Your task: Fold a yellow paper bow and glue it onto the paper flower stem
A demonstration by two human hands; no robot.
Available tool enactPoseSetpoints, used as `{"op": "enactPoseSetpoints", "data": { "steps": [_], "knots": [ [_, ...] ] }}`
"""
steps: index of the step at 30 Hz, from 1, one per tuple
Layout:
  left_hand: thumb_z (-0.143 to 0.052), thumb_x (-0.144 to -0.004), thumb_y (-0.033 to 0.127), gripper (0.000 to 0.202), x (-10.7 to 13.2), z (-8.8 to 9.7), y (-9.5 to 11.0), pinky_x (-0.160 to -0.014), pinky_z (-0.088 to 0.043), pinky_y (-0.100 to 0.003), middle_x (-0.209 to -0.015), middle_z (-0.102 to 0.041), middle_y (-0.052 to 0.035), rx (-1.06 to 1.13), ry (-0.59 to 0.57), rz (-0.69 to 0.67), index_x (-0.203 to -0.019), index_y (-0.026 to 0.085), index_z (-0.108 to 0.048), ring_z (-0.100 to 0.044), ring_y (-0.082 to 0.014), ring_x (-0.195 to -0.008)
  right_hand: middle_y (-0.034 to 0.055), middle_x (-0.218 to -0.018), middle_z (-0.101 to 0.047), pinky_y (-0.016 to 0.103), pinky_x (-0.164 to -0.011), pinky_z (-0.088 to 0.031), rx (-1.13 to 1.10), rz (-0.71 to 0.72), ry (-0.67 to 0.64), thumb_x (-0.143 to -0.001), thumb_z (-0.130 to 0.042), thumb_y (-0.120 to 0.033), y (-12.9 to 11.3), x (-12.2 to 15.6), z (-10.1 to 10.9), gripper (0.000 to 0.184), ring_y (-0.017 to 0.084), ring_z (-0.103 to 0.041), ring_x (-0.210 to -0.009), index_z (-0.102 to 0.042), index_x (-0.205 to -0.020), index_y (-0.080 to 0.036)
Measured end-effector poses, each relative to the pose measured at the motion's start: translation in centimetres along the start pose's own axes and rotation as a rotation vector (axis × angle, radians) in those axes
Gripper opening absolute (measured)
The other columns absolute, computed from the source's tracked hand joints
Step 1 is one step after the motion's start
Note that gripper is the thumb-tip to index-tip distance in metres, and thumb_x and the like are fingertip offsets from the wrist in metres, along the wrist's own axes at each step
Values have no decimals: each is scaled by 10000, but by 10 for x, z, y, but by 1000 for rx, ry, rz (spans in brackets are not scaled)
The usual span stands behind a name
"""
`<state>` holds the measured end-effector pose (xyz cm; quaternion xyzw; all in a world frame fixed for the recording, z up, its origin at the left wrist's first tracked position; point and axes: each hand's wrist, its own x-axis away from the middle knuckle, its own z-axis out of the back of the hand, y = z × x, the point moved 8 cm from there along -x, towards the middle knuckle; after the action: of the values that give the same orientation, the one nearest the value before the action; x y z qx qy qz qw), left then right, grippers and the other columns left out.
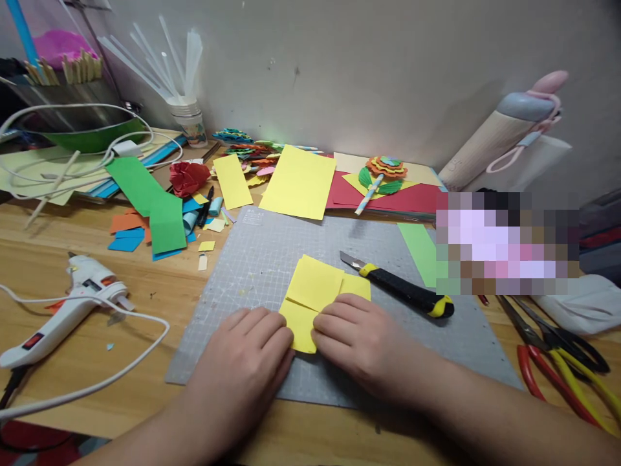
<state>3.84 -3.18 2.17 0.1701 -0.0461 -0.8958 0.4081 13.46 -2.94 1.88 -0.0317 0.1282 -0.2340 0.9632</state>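
Several yellow paper pieces (315, 279) lie overlapped in front of me on a grey gridded cutting mat (242, 272). My left hand (252, 353) rests at their near left edge, its fingers curled together against the paper. Opposite it, my right hand (356, 340) presses its bent fingers onto the near right part of the paper. Both thumbs are hidden beneath the hands. A black and yellow utility knife (402, 288) with its blade out lies just beyond my right hand. Farther back, a larger yellow sheet (301, 184) overlaps the mat's far edge.
At left lies a white hot glue gun (72, 310) with a looping cord. Green paper strips (148, 197) and coloured scraps sit behind it. A paper flower (383, 171) rests at the back. Scissors (553, 336) and red-and-yellow-handled pliers (538, 375) are at right.
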Motion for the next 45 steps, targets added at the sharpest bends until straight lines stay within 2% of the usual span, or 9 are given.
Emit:
{"op": "enactPoseSetpoints", "data": {
  "steps": [4,9,12,17,22,29,37,45],
  "knots": [
    [-462,-908,135,179,10,4,-12,-641,-380,-358,-797,-619,-39,64,13,8,-838,173,-623,-535,-201,-736,71,-835,-639,354,-734,-392,-22,11,-2,-961,-391,-131,-3,2,4,263,192,-513,-800,-644,-890,-129],
    [-523,-896,178,119,15,-1,-24,-660,-382,-352,-829,-610,-23,209,-7,82,-835,200,-622,-530,-189,-762,53,-775,-608,311,-625,-367,-223,-170,25,-955,-441,-196,5,2,-3,263,162,-490,-711,-628,-777,-148],
    [-555,-885,209,96,17,-5,-29,-662,-374,-348,-840,-604,-12,278,-38,113,-812,220,-617,-527,-183,-768,48,-816,-614,312,-662,-387,-315,-239,20,-942,-496,-254,10,2,-6,223,165,-517,-757,-637,-795,-162],
    [-567,-868,186,87,16,-5,-33,-686,-383,-345,-816,-596,2,341,-58,155,-800,222,-609,-529,-173,-764,35,-868,-610,289,-708,-429,-545,-449,-23,-913,-531,-209,25,2,-10,146,150,-545,-803,-617,-798,-182],
    [-548,-862,169,70,14,-14,-35,-694,-379,-344,-821,-567,4,395,-145,258,-832,215,-592,-518,-180,-790,22,-896,-585,283,-704,-432,-634,-589,-70,-868,-568,-160,32,-2,-13,107,143,-548,-811,-542,-767,-184],
    [-509,-884,217,113,10,-13,-36,-682,-347,-363,-807,-530,-13,328,-133,303,-802,207,-586,-487,-202,-780,29,-942,-544,302,-732,-438,-640,-616,-102,-887,-479,-104,32,-4,-12,160,145,-539,-828,-537,-765,-190],
    [-517,-876,224,135,10,-13,-37,-683,-327,-378,-788,-510,-12,278,-129,324,-749,199,-556,-465,-206,-764,38,-944,-524,309,-705,-446,-592,-655,-84,-863,-505,-115,36,-6,-18,135,147,-536,-805,-529,-750,-185],
    [-489,-883,229,152,7,-15,-36,-682,-318,-394,-772,-490,-17,204,-145,325,-738,197,-521,-446,-219,-754,38,-923,-503,303,-681,-437,-554,-633,-65,-861,-488,-103,36,-7,-22,151,145,-510,-783,-497,-732,-181]
  ]
}}
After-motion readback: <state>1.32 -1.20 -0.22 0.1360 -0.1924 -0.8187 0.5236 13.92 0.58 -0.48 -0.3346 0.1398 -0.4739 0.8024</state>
